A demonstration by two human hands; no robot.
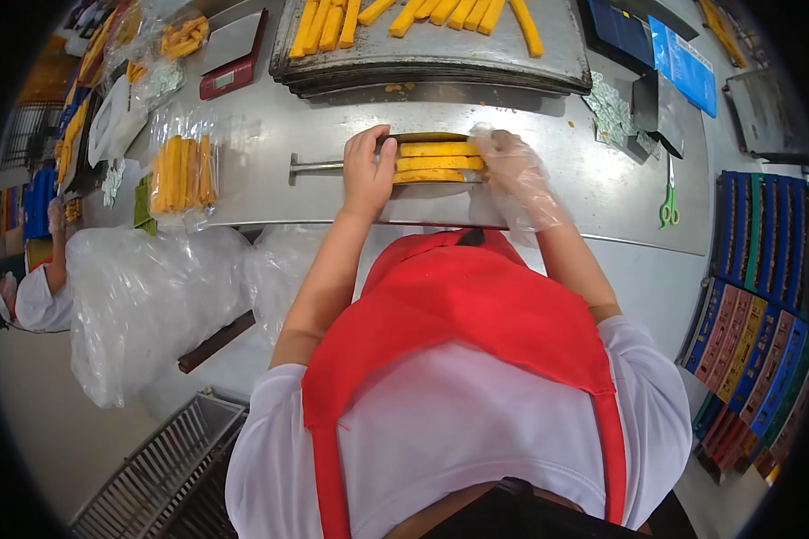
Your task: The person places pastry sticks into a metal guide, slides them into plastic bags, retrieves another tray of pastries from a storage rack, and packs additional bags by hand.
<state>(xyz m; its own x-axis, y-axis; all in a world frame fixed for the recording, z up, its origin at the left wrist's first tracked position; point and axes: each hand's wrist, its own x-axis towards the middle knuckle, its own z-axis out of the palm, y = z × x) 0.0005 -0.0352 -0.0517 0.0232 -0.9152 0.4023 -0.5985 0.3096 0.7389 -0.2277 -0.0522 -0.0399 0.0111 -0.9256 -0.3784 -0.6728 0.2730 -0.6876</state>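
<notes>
On the metal table in front of me lies a metal holder [422, 190] with a long T-shaped handle [316, 166] pointing left. Several yellow baked sticks [440, 163] rest side by side in it. My left hand [368, 171] is wrapped round the holder's left end, thumb on the near side. My right hand [512, 175], in a loose clear plastic glove, is closed at the right ends of the sticks. The glove and its folds partly hide those fingers. A clear bag [184, 175] of similar sticks lies to the left.
Stacked baking trays [431, 67] with more sticks stand at the back. A red scale [234, 76] is back left. Green scissors [670, 205] and printed packets [609, 112] lie right. Plastic bags [153, 296] hang at the left edge. Another person [45, 292] is far left.
</notes>
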